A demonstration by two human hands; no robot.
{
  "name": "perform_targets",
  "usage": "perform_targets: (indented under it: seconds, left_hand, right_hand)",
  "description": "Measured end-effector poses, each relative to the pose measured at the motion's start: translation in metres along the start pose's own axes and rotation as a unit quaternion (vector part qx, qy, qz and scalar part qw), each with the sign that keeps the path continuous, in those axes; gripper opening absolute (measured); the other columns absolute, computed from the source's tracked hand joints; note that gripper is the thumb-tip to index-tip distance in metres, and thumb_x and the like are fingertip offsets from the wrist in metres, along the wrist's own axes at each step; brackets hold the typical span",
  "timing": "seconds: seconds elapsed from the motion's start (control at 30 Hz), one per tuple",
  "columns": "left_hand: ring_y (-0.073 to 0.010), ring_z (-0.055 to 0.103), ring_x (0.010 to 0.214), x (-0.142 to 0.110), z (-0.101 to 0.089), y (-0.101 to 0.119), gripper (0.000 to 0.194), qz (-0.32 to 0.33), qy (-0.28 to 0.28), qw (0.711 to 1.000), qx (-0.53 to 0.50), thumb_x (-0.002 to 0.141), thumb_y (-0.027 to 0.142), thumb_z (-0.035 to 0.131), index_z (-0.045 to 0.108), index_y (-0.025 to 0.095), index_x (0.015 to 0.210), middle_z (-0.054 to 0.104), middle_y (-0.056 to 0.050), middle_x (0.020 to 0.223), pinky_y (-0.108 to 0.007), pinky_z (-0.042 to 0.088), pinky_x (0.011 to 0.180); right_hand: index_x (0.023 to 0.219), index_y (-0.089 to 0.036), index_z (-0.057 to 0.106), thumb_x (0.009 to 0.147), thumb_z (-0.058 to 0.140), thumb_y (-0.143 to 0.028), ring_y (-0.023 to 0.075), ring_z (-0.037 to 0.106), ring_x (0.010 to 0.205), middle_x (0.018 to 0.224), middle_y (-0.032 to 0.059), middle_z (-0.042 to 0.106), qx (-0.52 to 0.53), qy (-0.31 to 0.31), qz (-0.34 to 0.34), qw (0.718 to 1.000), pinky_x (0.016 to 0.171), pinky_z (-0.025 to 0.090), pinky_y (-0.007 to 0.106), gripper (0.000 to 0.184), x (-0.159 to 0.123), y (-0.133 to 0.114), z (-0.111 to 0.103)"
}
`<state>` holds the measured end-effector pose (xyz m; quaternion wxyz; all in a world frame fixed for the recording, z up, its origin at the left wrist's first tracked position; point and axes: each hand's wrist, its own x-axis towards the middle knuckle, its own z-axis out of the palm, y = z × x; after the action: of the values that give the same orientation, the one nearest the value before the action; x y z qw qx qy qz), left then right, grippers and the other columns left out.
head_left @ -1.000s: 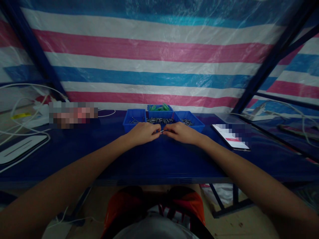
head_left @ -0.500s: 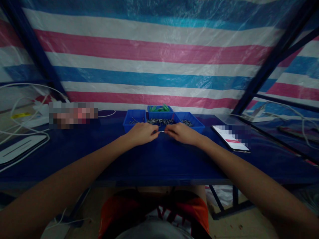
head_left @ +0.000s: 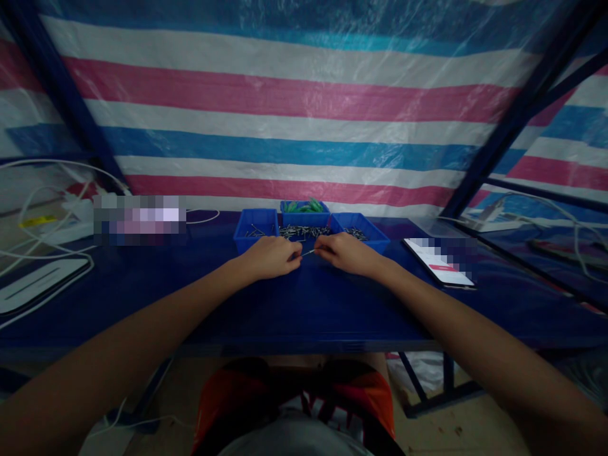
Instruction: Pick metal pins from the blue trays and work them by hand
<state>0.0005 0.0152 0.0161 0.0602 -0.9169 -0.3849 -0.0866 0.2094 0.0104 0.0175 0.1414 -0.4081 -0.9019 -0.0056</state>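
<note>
My left hand [head_left: 272, 256] is closed, thumb and fingertips pinching one end of a thin, silvery metal pin [head_left: 308, 253]. At its other end, my right hand [head_left: 342, 252] is closed in a pinch too. The pin spans the small gap between the hands, tilted with its right end slightly higher. Just beyond the fingers lies a pile of similar small metal pieces [head_left: 304, 232]. A blue bin [head_left: 241, 235] with a few such pieces stands beyond my left hand. Another blue bin [head_left: 377, 235], holding more of them, is partly hidden by my right hand.
Behind the pile sits a blue bin [head_left: 304, 216] with green items [head_left: 311, 206]. A phone [head_left: 444, 269] lies on the blue table [head_left: 304, 310] at the right. White cables [head_left: 52, 163] and a flat white device [head_left: 42, 282] are at the left. A striped sheet [head_left: 304, 101] hangs behind.
The pin has gone from nearly level to slightly tilted, its left end lower. Both hands stay almost in place and keep their pinch.
</note>
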Motion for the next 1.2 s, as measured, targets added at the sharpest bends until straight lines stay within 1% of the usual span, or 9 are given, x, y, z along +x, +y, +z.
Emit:
perform_targets:
  seconds: [0.17, 0.57, 1.2]
  left_hand:
    - [-0.0141, 0.057, 0.061, 0.0005, 0.0007, -0.0015, 0.017, 0.003, -0.010, 1.000, -0.002, 0.081, 0.027, 0.046, 0.061, 0.021, 0.085, 0.065, -0.001, 0.072, -0.023, 0.033, 0.052]
    - [-0.0138, 0.056, 0.059, 0.0011, -0.0012, -0.0009, 0.014, 0.003, -0.020, 1.000, -0.010, 0.081, 0.027, 0.047, 0.059, 0.020, 0.083, 0.063, -0.001, 0.070, -0.024, 0.030, 0.050]
    - [-0.0141, 0.056, 0.060, 0.0013, -0.0009, -0.0011, 0.015, 0.003, -0.021, 1.000, -0.005, 0.081, 0.026, 0.046, 0.060, 0.020, 0.081, 0.064, -0.001, 0.071, -0.023, 0.033, 0.053]
  right_hand:
    - [0.090, -0.016, 0.060, 0.086, 0.046, -0.019, 0.0111, 0.052, 0.060, 0.070, 0.0030, 0.062, 0.003, -0.008, -0.007, 1.000, 0.058, 0.032, 0.023, 0.015, -0.0003, -0.0019, -0.0018]
    - [0.091, -0.015, 0.061, 0.086, 0.046, -0.019, 0.0105, 0.052, 0.059, 0.069, 0.0028, 0.062, 0.012, -0.024, -0.013, 1.000, 0.058, 0.032, 0.023, 0.015, -0.0009, -0.0025, -0.0025]
    - [0.093, -0.015, 0.061, 0.087, 0.047, -0.019, 0.0121, 0.056, 0.064, 0.075, 0.0047, 0.065, 0.011, -0.032, -0.024, 0.999, 0.061, 0.034, 0.023, 0.016, -0.0011, -0.0002, 0.0001]
